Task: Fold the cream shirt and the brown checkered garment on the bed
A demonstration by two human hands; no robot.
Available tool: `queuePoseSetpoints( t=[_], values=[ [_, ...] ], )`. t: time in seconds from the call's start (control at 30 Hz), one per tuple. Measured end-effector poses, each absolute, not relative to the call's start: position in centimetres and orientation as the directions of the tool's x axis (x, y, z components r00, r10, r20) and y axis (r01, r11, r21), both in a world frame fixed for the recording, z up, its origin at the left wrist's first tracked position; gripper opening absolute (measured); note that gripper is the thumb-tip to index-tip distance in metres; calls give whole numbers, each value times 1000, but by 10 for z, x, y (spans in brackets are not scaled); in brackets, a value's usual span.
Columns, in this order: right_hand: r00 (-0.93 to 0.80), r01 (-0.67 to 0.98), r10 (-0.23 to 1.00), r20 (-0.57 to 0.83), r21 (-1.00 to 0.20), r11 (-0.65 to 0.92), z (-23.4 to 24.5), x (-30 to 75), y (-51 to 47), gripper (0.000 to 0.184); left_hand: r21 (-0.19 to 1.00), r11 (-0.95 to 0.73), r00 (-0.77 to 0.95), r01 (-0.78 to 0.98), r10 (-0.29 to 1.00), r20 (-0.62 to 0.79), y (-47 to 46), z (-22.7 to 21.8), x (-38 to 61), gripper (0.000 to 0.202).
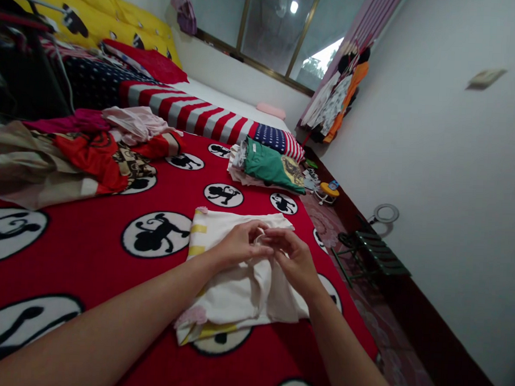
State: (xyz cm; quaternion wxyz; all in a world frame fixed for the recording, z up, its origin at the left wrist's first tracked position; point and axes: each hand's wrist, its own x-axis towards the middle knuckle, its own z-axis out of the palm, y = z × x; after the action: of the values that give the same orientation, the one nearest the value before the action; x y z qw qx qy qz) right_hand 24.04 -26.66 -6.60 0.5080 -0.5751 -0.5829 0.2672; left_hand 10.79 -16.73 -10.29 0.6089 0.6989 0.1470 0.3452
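Note:
A white garment with yellow stripes and pink ruffled trim lies partly folded on the red blanket. Over its middle, my left hand is closed, its fingers pinching a raised bit of the white cloth. Right beside it my right hand is closed too, fingertips bent in on the same cloth and nearly meeting the left ones. The exact grip between the fingertips is partly hidden by the fingers.
A folded clothes stack, green on top, sits farther back. Loose clothes are heaped at the left. Beyond lies a flag-patterned cover. On the floor at right stand a dark green folding chair and a yellow stool.

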Motion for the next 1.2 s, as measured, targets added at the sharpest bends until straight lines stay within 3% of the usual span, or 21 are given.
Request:
queuePoseSetpoints(
  t=[0.13, 0.23, 0.37, 0.53, 0.63, 0.8, 1.0, 1.1, 1.2],
  values=[
    [503, 369, 788, 355, -913, 176, -70, 257, -265, 19, 957, -286, 731, -51, 642, 230, -166, -104, 107, 14],
    [641, 385, 714, 280, -923, 15, -77, 282, -269, 28, 958, -287, 730, -29, 648, 216, -165, -104, 107, 14],
    [621, 368, 778, 95, -912, -183, -80, 297, -272, 37, 960, -277, 729, -37, 649, 216, -165, -104, 109, 15],
    [576, 246, 813, -85, -930, -271, -74, 290, -262, 44, 952, -292, 762, -89, 595, 254, -167, -105, 107, 14],
    [563, 184, 820, -102, -952, -244, -69, 292, -258, 36, 929, -346, 730, -131, 601, 326, -169, -104, 105, 20],
    [640, 66, 762, -93, -982, -176, -68, 300, -259, 30, 951, -213, 705, -224, 639, 308, -171, -99, 104, 35],
    [648, 13, 751, -126, -984, -176, -83, 294, -264, 33, 958, -279, 634, -71, 729, 259, -163, -104, 104, 37],
    [697, 245, 712, 87, -962, -122, -83, 286, -270, 35, 956, -280, 649, -86, 712, 267, -158, -107, 105, 38],
    [547, 654, 721, 426, -755, -50, -79, 275, -280, 27, 959, -230, 673, -163, 685, 279, -157, -104, 106, 36]
  ],
)
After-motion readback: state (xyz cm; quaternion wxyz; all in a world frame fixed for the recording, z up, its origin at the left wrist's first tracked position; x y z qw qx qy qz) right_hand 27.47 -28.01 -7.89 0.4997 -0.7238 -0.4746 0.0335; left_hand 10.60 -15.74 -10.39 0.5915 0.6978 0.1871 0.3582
